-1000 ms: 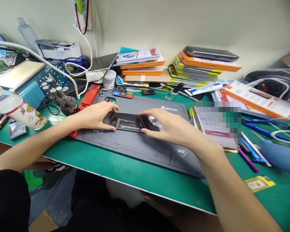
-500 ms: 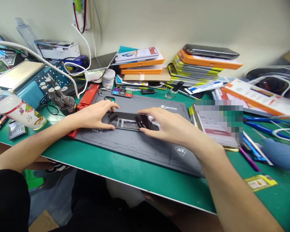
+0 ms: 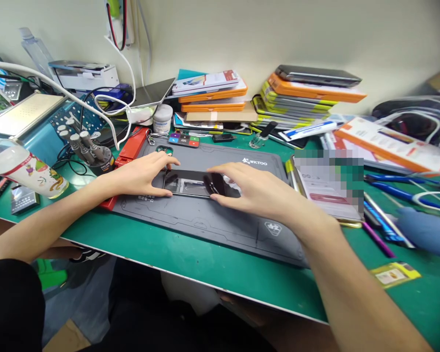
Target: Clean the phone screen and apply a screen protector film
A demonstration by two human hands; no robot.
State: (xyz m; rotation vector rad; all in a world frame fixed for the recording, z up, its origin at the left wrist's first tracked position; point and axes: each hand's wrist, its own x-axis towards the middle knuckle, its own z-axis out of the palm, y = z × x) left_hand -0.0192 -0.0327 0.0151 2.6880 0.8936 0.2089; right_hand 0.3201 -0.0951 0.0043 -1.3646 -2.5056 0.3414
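Note:
A smartphone (image 3: pixel 190 183) with a dark, glossy screen lies sideways on the grey work mat (image 3: pixel 212 215). At its left end, my left hand (image 3: pixel 148 175) grips the edges between thumb and fingers. My right hand (image 3: pixel 249 188) holds the other end the same way, fingers on the far edge and thumb on the near one. Light reflects in the screen. The phone's right end is partly hidden by my right hand. A red holder (image 3: pixel 130 151) runs along the mat's left side, partly behind my left hand.
Screwdrivers in a round stand (image 3: pixel 90 151) and a bottle (image 3: pixel 25 168) are at the left. Stacked boxes (image 3: pixel 212 93) line the wall. Right of the mat lie a device with a pixelated screen (image 3: pixel 319 195), blue-handled pliers (image 3: pixel 392 188), a purple stick (image 3: pixel 377 239) and a yellow packet (image 3: pixel 394 275).
The view has shifted very slightly. Both hands keep their hold on the phone, which stays in the same place on the mat.

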